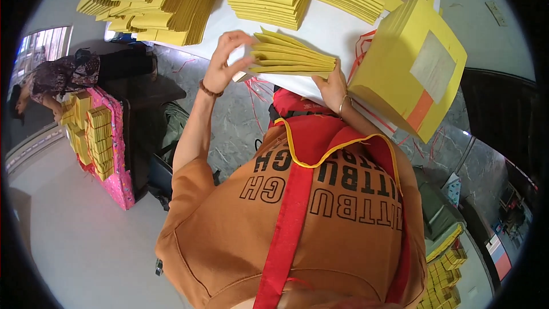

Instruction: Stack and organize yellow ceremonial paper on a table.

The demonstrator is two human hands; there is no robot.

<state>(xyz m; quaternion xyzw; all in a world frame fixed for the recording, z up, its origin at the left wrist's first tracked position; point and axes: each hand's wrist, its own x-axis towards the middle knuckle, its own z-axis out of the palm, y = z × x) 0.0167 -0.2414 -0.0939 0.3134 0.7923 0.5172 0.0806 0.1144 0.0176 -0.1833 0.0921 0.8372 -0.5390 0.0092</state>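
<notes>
The right hand had its grip closed on one end of a bundle of folded yellow papers, at the near edge of the white desk. The left hand was at the other end, its thumb and fingers curled apart; it was a bit blurry, and I can't tell if it held anything. The bundle looked about halfway done: the sheets lay together at the right but spread like a fan at the left, and no string showed around it. It still seemed to need pressing neat. Lots more yellow stacks sat across the far side, and a big yellow pile stood by the right hand. I can't tell which were finished. Red strings lay near that pile.
</notes>
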